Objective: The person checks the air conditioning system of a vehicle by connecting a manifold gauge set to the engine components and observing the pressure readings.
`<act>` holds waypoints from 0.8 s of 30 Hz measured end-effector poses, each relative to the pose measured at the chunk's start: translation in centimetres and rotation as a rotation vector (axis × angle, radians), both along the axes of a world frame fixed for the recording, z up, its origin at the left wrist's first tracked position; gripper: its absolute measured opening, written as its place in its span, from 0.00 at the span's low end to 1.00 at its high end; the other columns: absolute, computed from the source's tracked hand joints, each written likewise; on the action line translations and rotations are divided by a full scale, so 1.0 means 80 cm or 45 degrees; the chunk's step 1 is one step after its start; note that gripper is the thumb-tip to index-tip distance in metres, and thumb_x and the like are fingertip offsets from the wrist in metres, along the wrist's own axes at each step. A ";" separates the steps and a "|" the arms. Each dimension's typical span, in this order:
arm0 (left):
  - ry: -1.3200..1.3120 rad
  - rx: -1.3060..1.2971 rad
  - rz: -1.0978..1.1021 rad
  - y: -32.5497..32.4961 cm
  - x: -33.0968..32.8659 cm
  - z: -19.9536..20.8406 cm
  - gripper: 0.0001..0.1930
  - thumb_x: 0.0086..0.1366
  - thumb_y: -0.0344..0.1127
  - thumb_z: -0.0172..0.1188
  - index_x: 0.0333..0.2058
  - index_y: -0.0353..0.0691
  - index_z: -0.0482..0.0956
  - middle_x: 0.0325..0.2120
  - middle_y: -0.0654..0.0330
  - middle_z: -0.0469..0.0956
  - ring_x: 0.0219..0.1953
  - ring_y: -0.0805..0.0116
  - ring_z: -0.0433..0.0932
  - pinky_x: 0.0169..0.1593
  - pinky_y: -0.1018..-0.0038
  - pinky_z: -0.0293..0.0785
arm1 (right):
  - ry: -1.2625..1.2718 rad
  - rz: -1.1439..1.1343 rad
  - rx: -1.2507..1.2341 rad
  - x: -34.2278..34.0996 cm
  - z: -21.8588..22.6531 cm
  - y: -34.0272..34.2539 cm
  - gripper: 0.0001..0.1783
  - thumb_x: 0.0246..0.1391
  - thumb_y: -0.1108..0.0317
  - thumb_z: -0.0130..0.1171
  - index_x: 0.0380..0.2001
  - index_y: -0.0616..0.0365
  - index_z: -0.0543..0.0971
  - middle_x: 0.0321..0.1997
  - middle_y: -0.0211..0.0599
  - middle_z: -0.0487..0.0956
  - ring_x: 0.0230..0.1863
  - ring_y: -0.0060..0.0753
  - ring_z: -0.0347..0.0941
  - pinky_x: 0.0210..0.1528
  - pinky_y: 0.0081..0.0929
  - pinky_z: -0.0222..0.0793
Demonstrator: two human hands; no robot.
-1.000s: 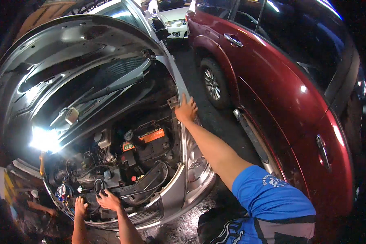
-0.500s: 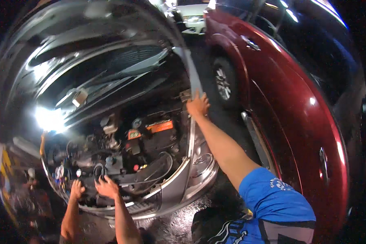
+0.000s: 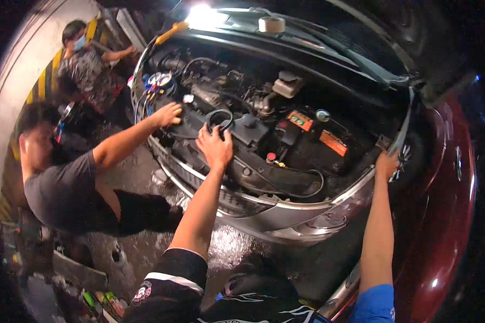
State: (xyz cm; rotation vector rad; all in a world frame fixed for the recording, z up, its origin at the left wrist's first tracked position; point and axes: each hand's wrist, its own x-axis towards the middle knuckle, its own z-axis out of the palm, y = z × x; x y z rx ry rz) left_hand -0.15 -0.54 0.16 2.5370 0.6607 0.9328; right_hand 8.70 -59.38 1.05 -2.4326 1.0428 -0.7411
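Observation:
The open engine bay of a silver car spreads out in front of me. My left hand [image 3: 215, 145] reaches over its front edge, fingers bent at the lower rim of a black ring-shaped part [image 3: 221, 117]. Whether that part is loose or fixed, I cannot tell. At the right side, my right hand [image 3: 388, 164] lies on the fender edge [image 3: 364, 180] beside the hood's hinge end, fingers apart over it. Just left of my left hand, a co-worker's hand [image 3: 170, 114] rests on the front panel. Behind the ring is a dark engine cover [image 3: 248, 131].
A battery [image 3: 337, 142] with orange labels sits right of the engine. Pressure gauges [image 3: 161, 81] stand at the bay's left. A bright work lamp [image 3: 202, 16] and a tape roll [image 3: 271, 25] are above. Two people crouch left; a red car [image 3: 442, 215] is close on the right.
The view has swung left, so the engine bay sits further right and the co-workers show fully. My hands stay at the ring-shaped part and the fender. The co-worker's hand is further from mine.

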 end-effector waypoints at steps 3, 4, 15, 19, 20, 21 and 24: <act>0.070 -0.028 0.040 -0.001 0.000 0.000 0.22 0.69 0.51 0.60 0.54 0.45 0.82 0.67 0.49 0.67 0.72 0.48 0.59 0.75 0.48 0.49 | 0.045 0.001 0.020 -0.001 0.005 -0.002 0.45 0.60 0.45 0.60 0.78 0.33 0.57 0.69 0.60 0.67 0.67 0.68 0.66 0.65 0.67 0.63; 0.071 -0.030 0.023 0.000 -0.002 0.001 0.22 0.69 0.51 0.60 0.54 0.46 0.82 0.68 0.49 0.67 0.73 0.48 0.58 0.75 0.47 0.49 | 0.026 0.013 -0.009 -0.003 0.007 -0.002 0.45 0.60 0.45 0.61 0.77 0.34 0.57 0.68 0.60 0.69 0.67 0.68 0.67 0.64 0.66 0.65; -0.080 0.176 -0.099 0.011 0.001 -0.017 0.19 0.69 0.46 0.62 0.52 0.42 0.83 0.64 0.47 0.72 0.67 0.45 0.66 0.71 0.52 0.58 | -0.650 0.499 -0.364 -0.011 0.087 0.142 0.41 0.58 0.61 0.66 0.73 0.55 0.65 0.76 0.73 0.53 0.79 0.70 0.48 0.78 0.56 0.46; -0.029 0.120 -0.102 0.010 0.000 -0.013 0.20 0.69 0.45 0.61 0.52 0.39 0.82 0.66 0.47 0.69 0.70 0.45 0.62 0.73 0.50 0.52 | -1.048 1.280 -0.047 0.044 0.143 0.244 0.29 0.65 0.64 0.61 0.68 0.54 0.73 0.74 0.54 0.66 0.75 0.54 0.61 0.75 0.46 0.56; -0.036 0.104 -0.119 0.009 0.000 -0.010 0.19 0.68 0.45 0.61 0.52 0.39 0.82 0.66 0.47 0.69 0.70 0.45 0.62 0.73 0.50 0.52 | -1.008 1.290 -0.293 0.060 0.153 0.253 0.23 0.65 0.65 0.60 0.63 0.55 0.78 0.67 0.48 0.76 0.70 0.49 0.70 0.72 0.42 0.62; -0.006 0.050 -0.098 0.007 -0.001 -0.009 0.19 0.68 0.44 0.61 0.52 0.39 0.82 0.66 0.47 0.69 0.70 0.45 0.62 0.73 0.50 0.52 | -1.093 1.289 -0.221 0.076 0.157 0.259 0.23 0.65 0.65 0.60 0.63 0.55 0.78 0.67 0.48 0.76 0.70 0.49 0.70 0.72 0.42 0.62; -0.066 0.063 -0.140 0.008 -0.001 -0.005 0.19 0.67 0.44 0.63 0.51 0.40 0.82 0.65 0.47 0.70 0.69 0.45 0.63 0.73 0.51 0.52 | -1.034 1.345 -0.454 0.115 0.161 0.252 0.18 0.66 0.65 0.59 0.57 0.54 0.82 0.58 0.43 0.83 0.59 0.44 0.79 0.65 0.39 0.70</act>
